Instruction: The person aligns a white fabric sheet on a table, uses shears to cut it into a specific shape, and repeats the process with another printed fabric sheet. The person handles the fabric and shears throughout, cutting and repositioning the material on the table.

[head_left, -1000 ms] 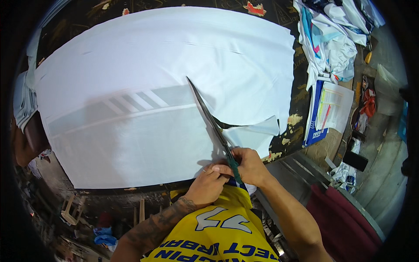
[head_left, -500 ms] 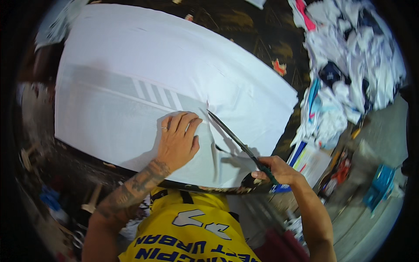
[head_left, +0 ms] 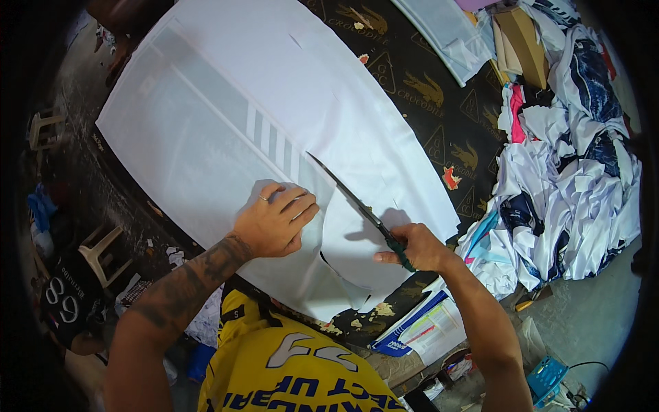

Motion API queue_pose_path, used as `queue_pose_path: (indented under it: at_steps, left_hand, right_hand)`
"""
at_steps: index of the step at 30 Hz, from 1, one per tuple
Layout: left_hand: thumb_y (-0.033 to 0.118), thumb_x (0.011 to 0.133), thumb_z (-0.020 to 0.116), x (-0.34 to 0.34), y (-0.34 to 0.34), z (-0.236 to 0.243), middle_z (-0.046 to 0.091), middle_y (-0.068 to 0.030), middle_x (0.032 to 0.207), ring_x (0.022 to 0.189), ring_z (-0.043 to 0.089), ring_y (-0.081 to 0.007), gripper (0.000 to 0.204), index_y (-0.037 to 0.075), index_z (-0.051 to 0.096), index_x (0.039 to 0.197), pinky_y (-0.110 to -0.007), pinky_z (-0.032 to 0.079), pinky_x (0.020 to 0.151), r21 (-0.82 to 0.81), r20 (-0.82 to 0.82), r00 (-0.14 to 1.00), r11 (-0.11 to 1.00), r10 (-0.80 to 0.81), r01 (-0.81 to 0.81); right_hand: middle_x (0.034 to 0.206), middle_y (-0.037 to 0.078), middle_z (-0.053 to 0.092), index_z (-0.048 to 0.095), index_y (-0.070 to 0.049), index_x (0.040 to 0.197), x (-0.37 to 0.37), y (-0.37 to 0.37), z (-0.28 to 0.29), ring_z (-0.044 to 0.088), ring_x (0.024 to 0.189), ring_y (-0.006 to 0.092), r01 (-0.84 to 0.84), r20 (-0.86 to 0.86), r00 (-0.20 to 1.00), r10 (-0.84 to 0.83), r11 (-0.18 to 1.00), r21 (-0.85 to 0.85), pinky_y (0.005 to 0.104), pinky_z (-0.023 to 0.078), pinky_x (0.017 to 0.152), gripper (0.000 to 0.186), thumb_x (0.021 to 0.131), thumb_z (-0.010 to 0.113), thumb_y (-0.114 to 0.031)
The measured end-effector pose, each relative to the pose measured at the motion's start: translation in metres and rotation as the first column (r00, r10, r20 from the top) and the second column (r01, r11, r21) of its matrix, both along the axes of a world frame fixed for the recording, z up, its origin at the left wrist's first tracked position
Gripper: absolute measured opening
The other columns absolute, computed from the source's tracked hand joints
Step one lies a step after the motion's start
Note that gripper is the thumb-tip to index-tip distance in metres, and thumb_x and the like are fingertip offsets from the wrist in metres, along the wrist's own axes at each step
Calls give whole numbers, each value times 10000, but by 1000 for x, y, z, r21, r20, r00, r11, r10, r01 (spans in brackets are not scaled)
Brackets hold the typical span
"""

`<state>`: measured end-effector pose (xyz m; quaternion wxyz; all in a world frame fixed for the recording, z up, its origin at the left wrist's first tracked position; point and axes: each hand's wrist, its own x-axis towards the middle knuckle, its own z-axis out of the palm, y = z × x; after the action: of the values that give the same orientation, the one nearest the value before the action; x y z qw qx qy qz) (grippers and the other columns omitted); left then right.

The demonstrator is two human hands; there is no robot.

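Note:
A large sheet of white fabric (head_left: pixel 329 89) with a grey band and pale stripes lies across the dark table. My left hand (head_left: pixel 278 220), with a ring on one finger, rests on it beside the cut, fingers stretched out and a little bent. In my right hand (head_left: pixel 415 248) is a long pair of scissors (head_left: pixel 350 196) with dark green handles. Their blades look nearly closed, pointing away and to the left, with the tip on the fabric near the stripes. A slit runs from the near edge up between my hands. Part of the handles is hidden by my fingers.
A big heap of white and coloured cloth scraps (head_left: pixel 570 199) lies at the right. Folded pale fabric (head_left: pixel 446 41) sits at the far side of the dark patterned table (head_left: pixel 412 75). Printed papers (head_left: pixel 425 329) lie at the near right edge. A plastic stool (head_left: pixel 103 254) stands at left.
The view has turned, so the fabric now slants more steeply. My right hand and the scissors have moved farther along the cut; the left hand stays on the fabric.

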<state>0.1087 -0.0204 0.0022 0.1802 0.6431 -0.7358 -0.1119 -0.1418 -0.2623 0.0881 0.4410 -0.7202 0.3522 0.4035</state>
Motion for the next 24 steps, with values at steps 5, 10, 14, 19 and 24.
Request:
queue_pose_path:
  at_steps: [5,10,14,19,24]
  left_hand:
    - [286,786,704,1,1,0,640,-58,1364,1311,577,-249,560,90,677,1309,-507,416,1103,-43,-32,999,999,-3,2]
    - [319,780,729,4,2,-2,640,-39,1358,1307,573,-241,587,107,674,1325,-492,409,1094,-17,-47,999,1000,-15,14]
    - [355,791,748,6,3,-6,617,-37,1384,1325,553,-238,612,113,659,1345,-500,394,1099,-6,-109,994,1000,-19,19]
    - [369,815,747,4,7,-10,584,-59,1404,1366,511,-251,614,116,649,1366,-511,382,1119,10,-122,991,998,-55,57]
    - [349,874,711,5,7,-9,593,-79,1388,1355,525,-265,549,97,654,1358,-519,400,1113,22,-174,984,999,-44,48]
  right_hand:
    - [698,91,627,685,-11,798,35,4,-5,600,688,230,51,109,993,-51,999,-1,404,483,660,741,768,889,-722]
    - [626,50,540,651,-33,724,72,2,-5,546,652,208,24,35,999,-24,1000,-18,392,451,647,719,767,908,-703]
    - [629,69,547,638,-34,700,101,-1,-6,536,649,225,-83,-46,996,81,995,-48,411,448,642,764,748,888,-755]
    - [602,21,494,623,-52,692,143,3,-7,498,610,177,44,162,986,-40,999,-22,363,401,578,690,786,921,-667]
    - [663,-1,522,626,-53,721,180,4,0,497,664,143,33,47,998,-31,998,-54,338,392,610,670,784,939,-642]
